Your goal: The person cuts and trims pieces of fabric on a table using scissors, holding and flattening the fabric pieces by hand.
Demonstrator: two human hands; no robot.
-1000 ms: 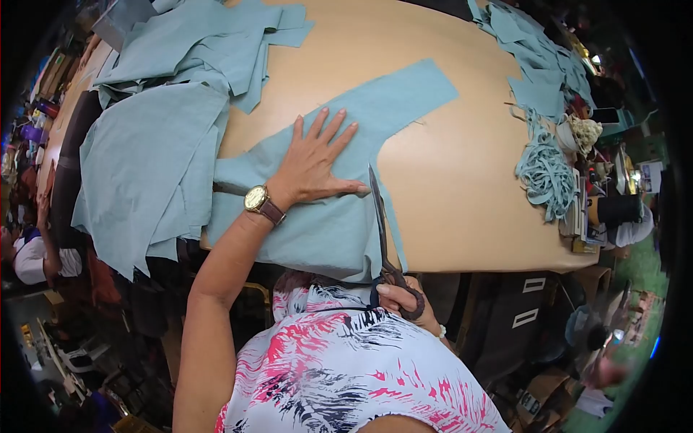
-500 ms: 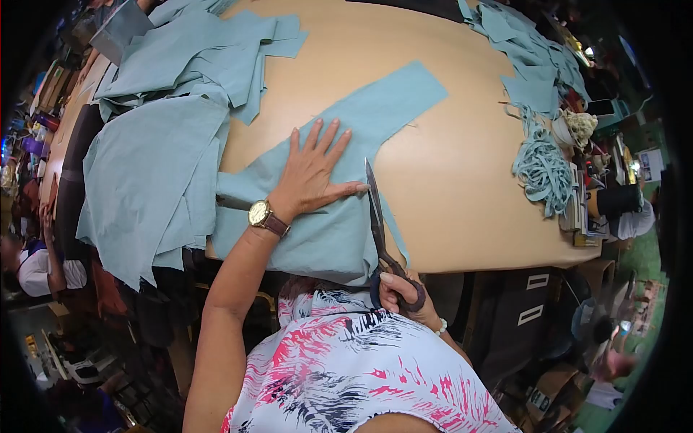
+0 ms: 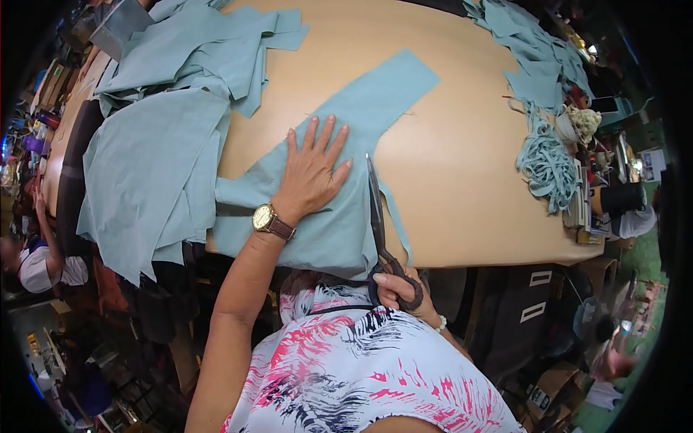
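Observation:
A light teal piece of fabric [image 3: 317, 231] lies on the tan table, its long arm reaching toward the upper right. My left hand [image 3: 315, 173] rests flat on it with fingers spread, a watch [image 3: 265, 217] on the wrist. Gripped by the handles in my right hand [image 3: 404, 292] is a pair of scissors [image 3: 377, 206]. Its blades lie along the fabric's right edge, tips pointing away from me. A narrow cut strip [image 3: 395, 224] curves off to the right of the blades. The lower blade is partly hidden by cloth.
Stacked fabric pieces [image 3: 151, 173] lie at the left, with more cloth [image 3: 195, 54] behind them. At the right are a heap of teal strips [image 3: 545, 166] and other cut pieces [image 3: 530, 50]. The table's front edge [image 3: 498, 265] runs close before me. A person [image 3: 50, 260] is at far left.
My left thumb has drawn back from beside the scissor blades. The fabric's far end has shifted slightly up and left in view. My right hand still holds the scissors at the edge.

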